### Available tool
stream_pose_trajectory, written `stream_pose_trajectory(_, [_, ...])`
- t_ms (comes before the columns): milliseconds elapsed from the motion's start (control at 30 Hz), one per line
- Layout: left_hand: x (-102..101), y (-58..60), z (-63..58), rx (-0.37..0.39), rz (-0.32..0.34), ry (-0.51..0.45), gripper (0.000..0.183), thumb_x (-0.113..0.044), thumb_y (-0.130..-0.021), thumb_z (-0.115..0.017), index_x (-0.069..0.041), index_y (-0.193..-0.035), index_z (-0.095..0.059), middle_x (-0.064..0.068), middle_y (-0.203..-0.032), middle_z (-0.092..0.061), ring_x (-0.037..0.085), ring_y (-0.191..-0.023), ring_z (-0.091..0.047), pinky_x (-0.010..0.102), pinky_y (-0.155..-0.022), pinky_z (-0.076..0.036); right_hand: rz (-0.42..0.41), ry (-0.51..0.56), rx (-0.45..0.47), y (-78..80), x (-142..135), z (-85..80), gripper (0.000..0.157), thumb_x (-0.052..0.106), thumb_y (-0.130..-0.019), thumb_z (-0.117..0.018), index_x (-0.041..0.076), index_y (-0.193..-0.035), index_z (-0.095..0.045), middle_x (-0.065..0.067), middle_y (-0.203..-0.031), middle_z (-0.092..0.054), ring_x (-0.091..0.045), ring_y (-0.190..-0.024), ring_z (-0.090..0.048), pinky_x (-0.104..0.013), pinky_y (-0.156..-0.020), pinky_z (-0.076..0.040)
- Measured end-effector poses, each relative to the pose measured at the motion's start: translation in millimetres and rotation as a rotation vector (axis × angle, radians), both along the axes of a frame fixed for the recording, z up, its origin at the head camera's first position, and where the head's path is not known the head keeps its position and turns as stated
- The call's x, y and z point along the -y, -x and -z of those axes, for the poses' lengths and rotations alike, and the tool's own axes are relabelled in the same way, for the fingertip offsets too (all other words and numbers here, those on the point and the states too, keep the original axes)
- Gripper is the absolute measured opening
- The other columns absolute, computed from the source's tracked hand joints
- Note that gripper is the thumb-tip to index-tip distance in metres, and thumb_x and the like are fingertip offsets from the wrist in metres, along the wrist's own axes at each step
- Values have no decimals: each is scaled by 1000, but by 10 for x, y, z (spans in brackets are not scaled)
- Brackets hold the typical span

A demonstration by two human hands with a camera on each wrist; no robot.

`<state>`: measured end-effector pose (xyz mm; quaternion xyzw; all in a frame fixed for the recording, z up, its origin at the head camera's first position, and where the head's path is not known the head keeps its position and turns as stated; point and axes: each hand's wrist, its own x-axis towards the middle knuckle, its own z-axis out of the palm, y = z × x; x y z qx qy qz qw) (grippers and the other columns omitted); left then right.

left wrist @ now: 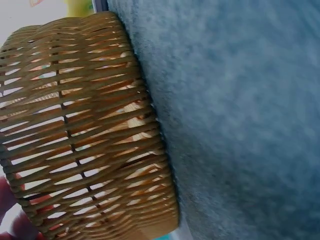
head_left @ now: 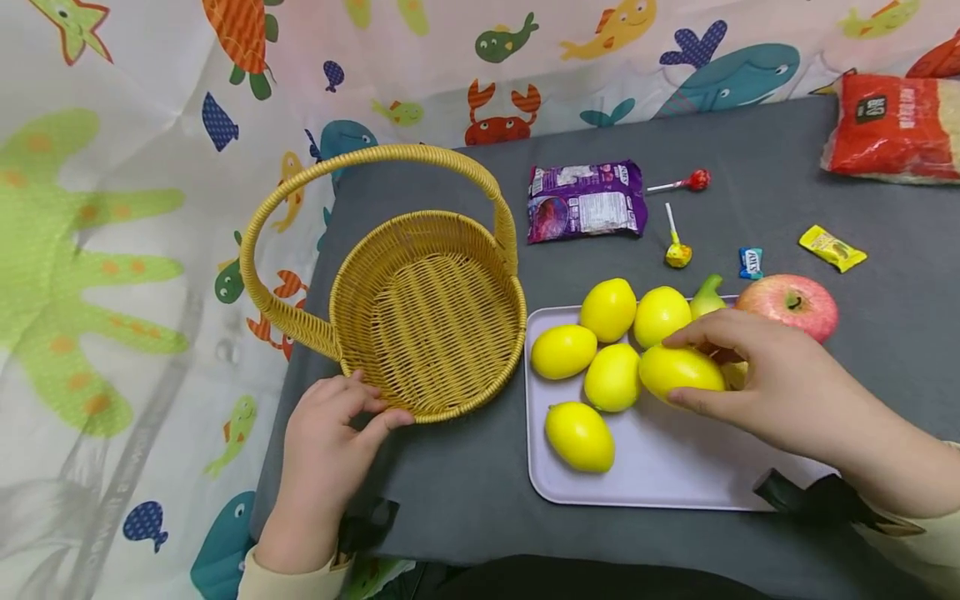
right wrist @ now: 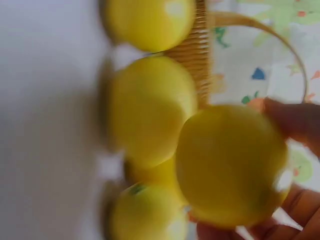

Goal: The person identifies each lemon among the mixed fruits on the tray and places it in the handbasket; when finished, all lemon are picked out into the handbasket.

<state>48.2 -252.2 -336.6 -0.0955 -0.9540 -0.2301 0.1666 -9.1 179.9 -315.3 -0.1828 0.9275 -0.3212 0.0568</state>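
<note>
My right hand (head_left: 772, 379) holds a yellow lemon (head_left: 681, 372) between thumb and fingers, over the lilac tray (head_left: 720, 492). In the right wrist view this lemon (right wrist: 232, 165) appears in front of other lemons (right wrist: 152, 107). Several more lemons (head_left: 580, 436) lie on the tray's left half. With thumb and fingers at its near rim, my left hand (head_left: 330, 442) grips an empty wicker basket (head_left: 427, 325) with a tall arched handle. The left wrist view shows the woven side of the basket (left wrist: 80, 130), with fingertips at its rim.
Behind my right hand are a red apple (head_left: 791, 304) and a green-yellow fruit tip (head_left: 707, 293). Farther back lie a purple packet (head_left: 587, 202), a red lollipop (head_left: 699, 180), a yellow lollipop (head_left: 678, 252), small wrapped candies (head_left: 832, 248) and a red bag (head_left: 892, 125). A patterned curtain (head_left: 150, 250) borders the table.
</note>
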Motion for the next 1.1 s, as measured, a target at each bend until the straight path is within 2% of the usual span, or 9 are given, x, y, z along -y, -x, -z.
stream_pose_trajectory(100, [-17, 12, -28, 22, -6, 2, 28, -25, -60, -94, -11, -76, -75, 1, -84, -70, 27, -106, -66, 35, -84, -50, -69, 134, 90, 104, 111, -174, 46, 33, -76, -91, 26, -117, -70, 9, -109, -67, -12, -96, -57, -13, -83, -49])
stream_pose_trajectory(167, [-25, 25, -44, 34, -6, 5, 28, -26, -61, -94, -12, -76, -75, 0, -83, -69, 27, -106, -65, 36, -84, -51, -132, 230, 172, 195, 262, -296, 45, 29, -80, -89, 26, -120, -69, 7, -115, -66, -14, -101, -58, -14, -87, -51])
stream_pose_trajectory(300, [-29, 52, -52, 51, 0, 4, 27, -27, -62, -94, -13, -75, -74, -1, -81, -68, 27, -105, -65, 38, -85, -52, -257, 335, 279, 420, 708, -476, 41, 28, -86, -84, 24, -123, -68, 4, -117, -66, -19, -103, -60, -29, -91, -55])
stream_pose_trajectory(433, [-25, 68, -37, 51, -1, 0, 28, -28, -62, -94, -13, -74, -73, -1, -79, -67, 26, -104, -65, 37, -85, -52, -329, 360, 306, 638, 1220, -460, 42, 30, -85, -84, 23, -123, -69, 3, -109, -67, -20, -98, -61, -39, -88, -54])
stream_pose_trajectory(533, [-23, 71, -23, 49, -1, -3, 28, -29, -61, -94, -13, -74, -74, -2, -79, -67, 25, -104, -65, 37, -85, -52, -378, 315, 278, 728, 1561, -333, 41, 33, -84, -84, 25, -121, -69, 6, -109, -67, -18, -97, -60, -37, -86, -52])
stream_pose_trajectory(733, [-19, 61, -22, 42, 5, -1, 29, -30, -61, -94, -14, -74, -74, -2, -80, -68, 26, -105, -65, 38, -88, -52, -559, 36, 96, 721, 2010, -89, 33, 37, -84, -82, 23, -111, -72, 9, -107, -65, -13, -95, -56, -31, -83, -49])
stream_pose_trajectory(800, [-20, 54, -26, 34, 7, 0, 29, -30, -61, -94, -14, -74, -74, -2, -79, -67, 26, -105, -65, 38, -88, -52, -620, -50, 42, 700, 2091, -43, 31, 37, -83, -82, 22, -109, -72, 8, -104, -64, -12, -92, -55, -31, -81, -48])
stream_pose_trajectory(900, [-21, 40, -31, 21, 7, 1, 29, -30, -60, -94, -15, -73, -74, -2, -79, -67, 25, -102, -65, 37, -88, -51, -661, -142, 11, 673, 2153, -3, 30, 37, -84, -82, 22, -108, -71, 8, -101, -62, -12, -89, -55, -31, -79, -48])
stream_pose_trajectory(1100, [-15, 20, -37, 9, 1, 2, 29, -29, -60, -95, -14, -73, -74, -2, -79, -67, 26, -101, -65, 37, -89, -51, -676, -201, 30, 674, 2184, 13, 31, 38, -85, -80, 23, -110, -70, 9, -104, -65, -12, -90, -56, -33, -83, -49])
